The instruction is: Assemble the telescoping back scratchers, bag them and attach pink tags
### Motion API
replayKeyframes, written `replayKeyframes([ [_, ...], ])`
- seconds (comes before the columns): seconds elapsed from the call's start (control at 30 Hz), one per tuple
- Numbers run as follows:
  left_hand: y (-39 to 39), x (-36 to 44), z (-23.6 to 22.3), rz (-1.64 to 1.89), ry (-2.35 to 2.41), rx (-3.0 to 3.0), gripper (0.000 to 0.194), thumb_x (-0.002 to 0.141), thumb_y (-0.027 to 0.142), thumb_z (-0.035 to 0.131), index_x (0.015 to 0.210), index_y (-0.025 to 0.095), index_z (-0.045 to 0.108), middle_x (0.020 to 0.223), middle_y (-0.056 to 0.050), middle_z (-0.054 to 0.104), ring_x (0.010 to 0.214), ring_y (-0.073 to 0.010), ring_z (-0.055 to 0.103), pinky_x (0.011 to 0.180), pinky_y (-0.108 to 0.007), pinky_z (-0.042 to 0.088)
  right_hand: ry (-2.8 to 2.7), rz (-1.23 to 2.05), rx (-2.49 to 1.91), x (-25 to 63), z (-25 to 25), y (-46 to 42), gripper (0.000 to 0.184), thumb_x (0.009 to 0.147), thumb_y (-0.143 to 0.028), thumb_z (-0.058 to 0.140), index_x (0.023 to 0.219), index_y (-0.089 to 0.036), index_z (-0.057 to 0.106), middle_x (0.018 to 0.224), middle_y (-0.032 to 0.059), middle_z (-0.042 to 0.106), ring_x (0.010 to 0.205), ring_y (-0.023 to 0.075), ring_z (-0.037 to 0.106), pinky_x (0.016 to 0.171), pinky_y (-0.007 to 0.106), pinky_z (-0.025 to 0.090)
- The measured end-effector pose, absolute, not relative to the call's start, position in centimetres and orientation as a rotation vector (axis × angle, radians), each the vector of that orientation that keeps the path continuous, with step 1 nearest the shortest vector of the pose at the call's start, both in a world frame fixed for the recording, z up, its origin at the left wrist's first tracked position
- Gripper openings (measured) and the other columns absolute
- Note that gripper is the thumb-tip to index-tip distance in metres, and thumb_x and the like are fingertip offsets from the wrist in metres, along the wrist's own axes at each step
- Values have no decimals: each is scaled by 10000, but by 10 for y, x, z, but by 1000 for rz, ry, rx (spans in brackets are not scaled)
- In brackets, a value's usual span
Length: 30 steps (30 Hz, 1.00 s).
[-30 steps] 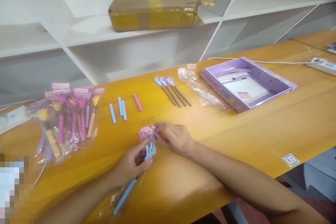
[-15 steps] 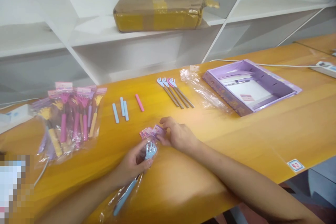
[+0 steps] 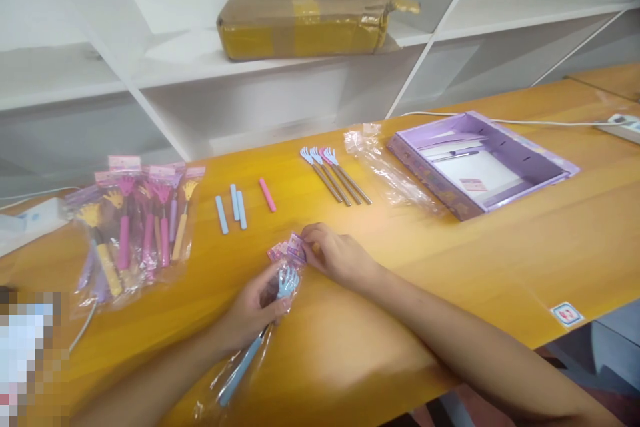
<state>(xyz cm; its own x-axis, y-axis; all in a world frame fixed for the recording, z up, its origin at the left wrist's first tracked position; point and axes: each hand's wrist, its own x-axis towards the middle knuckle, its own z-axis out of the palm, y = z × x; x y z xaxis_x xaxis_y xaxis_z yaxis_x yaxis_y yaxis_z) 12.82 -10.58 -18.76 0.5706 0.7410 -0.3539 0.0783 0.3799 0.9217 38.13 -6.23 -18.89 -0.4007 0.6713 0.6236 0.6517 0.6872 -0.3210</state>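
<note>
My left hand (image 3: 253,310) grips a light blue hand-shaped back scratcher (image 3: 255,340) in its clear plastic sleeve, near the claw end. My right hand (image 3: 335,257) pinches the pink and purple paper header card (image 3: 289,250) at the top of that sleeve. Both hands rest low over the orange table (image 3: 450,267), near its front edge.
A pile of bagged pink and yellow scratchers (image 3: 133,227) lies at left. Loose blue and pink handle sleeves (image 3: 235,203), three bare scratcher rods (image 3: 335,173), an empty plastic bag (image 3: 387,170) and a purple box (image 3: 480,160) lie further back. A taped parcel (image 3: 305,17) sits on the white shelf.
My right hand shifted slightly on the header card, folding or pulling at it. The left hand kept its hold on the packaged scratcher. The view drifted a little.
</note>
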Motion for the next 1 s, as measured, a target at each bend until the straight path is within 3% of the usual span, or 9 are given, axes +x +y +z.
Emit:
replayKeyframes([
  [0.23, -106, 129, -185, 508, 891, 1104, 809, 938, 470, 761, 1637, 237, 427, 879, 1, 559, 705, -111, 474, 617, -223, 440, -2080, 23, -1026, 383, -191, -60, 154, 1095, -210, 550, 1234, -231, 488, 1157, 108, 678, 868, 168, 725, 610, 249, 597],
  [0.47, -105, 129, -184, 522, 873, 1100, 826, 935, 469, 763, 1646, 236, 410, 877, -1, 571, 680, -103, 469, 593, -215, 428, -2216, -36, -999, 394, -190, -60, 222, 1000, -121, 606, 1165, -256, 668, 1370, 118, 622, 1027, 207, 708, 736, 305, 632],
  [0.57, -104, 130, -183, 526, 877, 1094, 841, 929, 471, 762, 1649, 229, 400, 862, 3, 564, 672, -104, 467, 586, -217, 425, -2182, -101, -976, 395, -186, -58, 180, 990, -135, 636, 1123, -242, 693, 1340, 132, 639, 1024, 227, 708, 829, 381, 640],
  [0.67, -104, 131, -182, 526, 870, 1100, 825, 929, 472, 757, 1635, 215, 418, 848, 7, 558, 661, -99, 461, 581, -216, 415, -2110, -122, -949, 393, -180, -57, 237, 986, -143, 637, 1207, -213, 686, 1297, 165, 634, 1042, 253, 709, 883, 441, 628],
  [0.8, -104, 131, -181, 524, 875, 1100, 829, 924, 471, 762, 1627, 204, 414, 871, 8, 558, 666, -95, 452, 582, -216, 414, -2074, -63, -924, 390, -177, -56, 247, 1013, -183, 660, 1258, -214, 650, 1255, 155, 644, 1002, 237, 707, 863, 420, 621],
  [1.0, -104, 131, -181, 506, 883, 1103, 858, 917, 478, 767, 1640, 206, 394, 864, 11, 551, 668, -99, 450, 593, -225, 426, -1812, 237, -989, 386, -182, -51, 112, 1017, -151, 648, 1078, -232, 601, 1073, 89, 648, 1028, 231, 668, 859, 380, 602],
])
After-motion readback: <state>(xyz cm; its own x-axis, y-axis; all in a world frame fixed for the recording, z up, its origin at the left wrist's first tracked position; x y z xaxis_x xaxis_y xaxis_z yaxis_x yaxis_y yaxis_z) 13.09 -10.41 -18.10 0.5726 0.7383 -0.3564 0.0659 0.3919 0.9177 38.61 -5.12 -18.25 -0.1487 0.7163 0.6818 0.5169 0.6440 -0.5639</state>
